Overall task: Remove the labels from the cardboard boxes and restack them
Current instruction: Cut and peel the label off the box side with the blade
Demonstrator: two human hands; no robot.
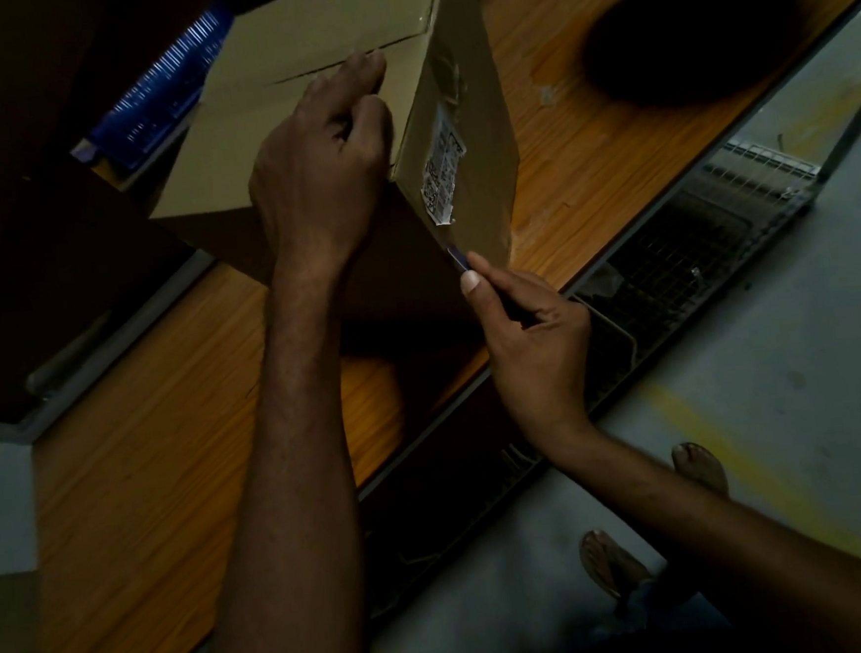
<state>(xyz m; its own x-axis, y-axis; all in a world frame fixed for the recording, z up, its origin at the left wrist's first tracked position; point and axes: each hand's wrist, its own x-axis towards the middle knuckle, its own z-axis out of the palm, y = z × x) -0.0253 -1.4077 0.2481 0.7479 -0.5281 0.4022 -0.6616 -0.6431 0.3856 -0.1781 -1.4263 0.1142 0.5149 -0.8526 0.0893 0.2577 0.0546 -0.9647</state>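
A brown cardboard box [292, 38] stands on the wooden table [146, 477]. My left hand [320, 165] grips its near top corner, fingers over the top flap. A white printed label [443, 173] sticks to the box's right side, its lower end torn and lifted. My right hand [527, 339] pinches a small blue-handled blade [456, 258], whose tip touches the box side just below the label.
A blue ribbed object [163, 100] lies behind the box at the left. A dark round shape [703, 21] sits on the table at the far right. Below the table edge are a wire-mesh rack [696, 254], grey floor and my sandalled feet [611, 559].
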